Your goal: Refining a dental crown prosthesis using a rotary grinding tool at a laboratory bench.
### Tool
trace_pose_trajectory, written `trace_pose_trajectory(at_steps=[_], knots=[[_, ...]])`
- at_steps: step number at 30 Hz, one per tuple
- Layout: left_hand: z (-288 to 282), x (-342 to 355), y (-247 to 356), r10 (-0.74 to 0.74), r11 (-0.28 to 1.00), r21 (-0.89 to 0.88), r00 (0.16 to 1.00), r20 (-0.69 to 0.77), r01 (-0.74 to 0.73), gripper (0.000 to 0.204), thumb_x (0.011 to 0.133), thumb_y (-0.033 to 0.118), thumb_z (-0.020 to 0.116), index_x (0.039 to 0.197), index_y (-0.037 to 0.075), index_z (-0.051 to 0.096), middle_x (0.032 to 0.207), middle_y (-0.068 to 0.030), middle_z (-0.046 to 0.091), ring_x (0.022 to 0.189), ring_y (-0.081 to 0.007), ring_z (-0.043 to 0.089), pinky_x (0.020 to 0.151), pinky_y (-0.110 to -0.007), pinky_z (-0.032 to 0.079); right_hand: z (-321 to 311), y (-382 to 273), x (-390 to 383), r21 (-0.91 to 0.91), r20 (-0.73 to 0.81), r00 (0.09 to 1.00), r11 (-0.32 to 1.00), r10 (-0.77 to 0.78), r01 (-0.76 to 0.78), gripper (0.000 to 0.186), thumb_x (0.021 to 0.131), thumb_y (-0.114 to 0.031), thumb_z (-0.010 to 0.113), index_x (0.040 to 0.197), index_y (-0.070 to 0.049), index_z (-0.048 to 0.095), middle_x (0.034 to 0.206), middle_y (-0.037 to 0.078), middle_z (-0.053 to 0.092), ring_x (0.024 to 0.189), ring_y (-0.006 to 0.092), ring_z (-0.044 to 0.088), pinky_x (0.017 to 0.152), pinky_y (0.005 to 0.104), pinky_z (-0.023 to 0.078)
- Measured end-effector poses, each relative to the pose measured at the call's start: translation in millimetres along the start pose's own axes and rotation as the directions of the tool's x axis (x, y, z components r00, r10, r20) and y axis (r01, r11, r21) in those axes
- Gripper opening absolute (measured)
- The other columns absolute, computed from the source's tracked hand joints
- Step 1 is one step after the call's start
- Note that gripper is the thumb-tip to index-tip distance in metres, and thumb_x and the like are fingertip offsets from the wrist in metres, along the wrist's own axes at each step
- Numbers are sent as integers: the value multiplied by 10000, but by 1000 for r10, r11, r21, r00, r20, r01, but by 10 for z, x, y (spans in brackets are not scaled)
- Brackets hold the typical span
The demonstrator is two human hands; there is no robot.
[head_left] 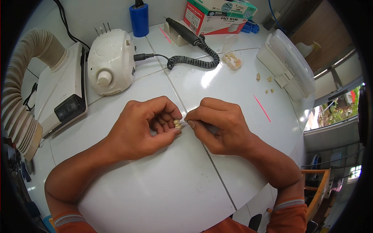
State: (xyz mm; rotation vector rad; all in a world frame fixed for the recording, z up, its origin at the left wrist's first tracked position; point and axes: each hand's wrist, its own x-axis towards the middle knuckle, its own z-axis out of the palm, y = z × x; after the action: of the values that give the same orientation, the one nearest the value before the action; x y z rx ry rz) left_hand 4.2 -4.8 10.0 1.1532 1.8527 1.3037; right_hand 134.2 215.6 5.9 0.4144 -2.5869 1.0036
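Observation:
Over the middle of the white tiled table, my left hand pinches a small row of cream-coloured dental crowns between thumb and curled fingers. My right hand is closed beside it, with thumb and forefinger together on a thin, pin-like tool. The tip of this tool points at the crowns, but I cannot make out whether it touches them. Most of the tool is hidden by my right fingers.
At the left stand a white dust extractor with a ribbed hose and a white control box. A black handpiece rests on its stand, its coiled cord attached. A dental model, loose tooth pieces, a plastic case and mask boxes lie farther right.

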Motion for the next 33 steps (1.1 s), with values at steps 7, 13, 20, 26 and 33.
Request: trace_pose_trajectory(at_steps=[7, 13, 20, 26, 33], knots=[[8, 8, -7, 26, 1000, 8, 1000, -9, -26, 221, 920, 37, 831, 1101, -1, 710, 923, 0, 731, 815, -52, 656, 724, -219, 538, 15, 28, 5, -9, -18, 999, 999, -44, 44, 146, 846, 73, 762, 969, -6, 769, 792, 65, 605, 614, 177, 593, 540, 335, 453], [11, -6, -4, 15, 1000, -1, 1000, -7, -15, 216, 919, 32, 823, 1101, 0, 711, 933, -1, 736, 818, -54, 658, 714, -220, 533, 19, 12, -1, 10, -20, 999, 999, -39, 39, 123, 854, 50, 749, 947, -30, 744, 805, 79, 583, 630, 248, 586, 568, 386, 476], [15, 14, -9, 33, 999, 18, 999, -2, -32, 208, 918, 31, 821, 1093, -4, 715, 931, -4, 743, 821, -55, 666, 713, -220, 537, 12, -2, -4, -14, -19, 1000, 1000, 10, -11, 126, 858, 48, 757, 961, -25, 746, 800, 79, 581, 620, 241, 584, 562, 379, 474], [9, -7, -13, 32, 999, 2, 999, -5, -32, 211, 917, 31, 822, 1096, -6, 717, 925, -8, 746, 814, -58, 672, 711, -221, 542, 12, 29, 6, -18, -36, 999, 1000, 10, -10, 133, 875, 55, 785, 991, -10, 779, 787, 55, 596, 623, 172, 577, 544, 339, 446], [21, 4, -25, 41, 999, 18, 999, -2, -41, 201, 919, 30, 820, 1091, -3, 720, 925, -9, 753, 813, -58, 679, 707, -221, 543, 20, 10, -3, -31, -4, 999, 998, -52, 52, 136, 851, 58, 768, 963, -19, 756, 794, 67, 568, 650, 213, 575, 570, 367, 459]])
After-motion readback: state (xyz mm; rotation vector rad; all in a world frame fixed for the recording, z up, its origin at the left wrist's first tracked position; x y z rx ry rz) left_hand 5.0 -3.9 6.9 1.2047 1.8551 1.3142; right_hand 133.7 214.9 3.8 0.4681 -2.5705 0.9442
